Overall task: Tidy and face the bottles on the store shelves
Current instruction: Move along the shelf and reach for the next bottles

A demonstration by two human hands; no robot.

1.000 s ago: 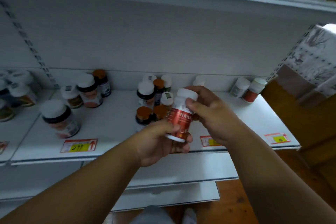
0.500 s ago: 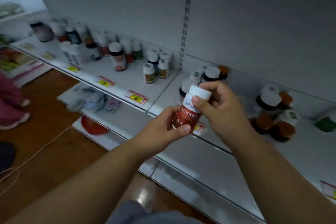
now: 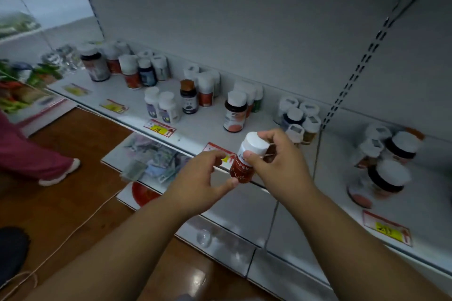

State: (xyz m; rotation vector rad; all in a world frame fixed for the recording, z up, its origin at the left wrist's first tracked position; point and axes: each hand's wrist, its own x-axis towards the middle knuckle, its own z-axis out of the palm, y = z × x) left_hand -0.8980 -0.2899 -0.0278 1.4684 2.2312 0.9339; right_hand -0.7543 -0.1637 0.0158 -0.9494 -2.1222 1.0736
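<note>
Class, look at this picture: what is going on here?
A person stands at a store shelf lined with small bottles. Both hands hold one red bottle with a white cap in front of the shelf edge. The right hand grips it near the cap; the left hand pinches its lower part. The bottle is tilted and not yet set down. A brown-capped bottle stands among the others behind.
</note>
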